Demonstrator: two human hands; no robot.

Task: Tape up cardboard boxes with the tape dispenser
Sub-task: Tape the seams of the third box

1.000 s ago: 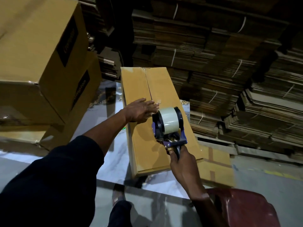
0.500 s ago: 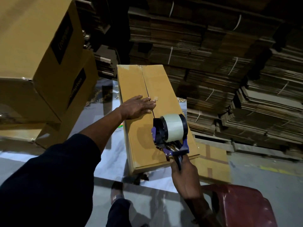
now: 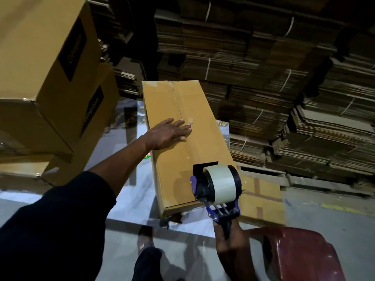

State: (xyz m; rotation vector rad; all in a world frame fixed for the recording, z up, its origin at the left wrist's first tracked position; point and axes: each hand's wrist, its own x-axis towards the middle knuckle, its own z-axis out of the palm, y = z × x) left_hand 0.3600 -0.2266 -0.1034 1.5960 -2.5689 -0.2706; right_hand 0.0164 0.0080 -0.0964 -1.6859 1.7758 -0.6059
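1. Tape dispenser [image 3: 217,187] now down at the near right corner of the long cardboard box [image 3: 182,138], having travelled toward the body along the centre seam [image 3: 177,102] over the past second; a second ago sat around mid-length of the box top.
2. Right hand [image 3: 229,242] clenched round the dispenser's handle, gripping it from below, roll of clear tape facing up.
3. Left hand [image 3: 169,132] flat on the box top, fingers [image 3: 183,129] straight and relaxed, pressing across the seam at mid-length; half a second ago lay at much the same spot, so holding steady as the anchor.
4. Box itself lying lengthwise on the glossy bench [image 3: 129,191], near end by the bench's near edge, far end pointing toward the stacks of flattened cardboard [image 3: 263,67].
5. Larger stacked boxes [image 3: 46,63] standing at the bench's left side, apart from the work.
6. Red chair [image 3: 304,254] just beside the right hand, below the bench edge.
7. Likely meaning: seam pass on top nearly finished; probably remaining — carry the strip over the near edge, down the end face, then cut. Tape film on the seam too faint to confirm.
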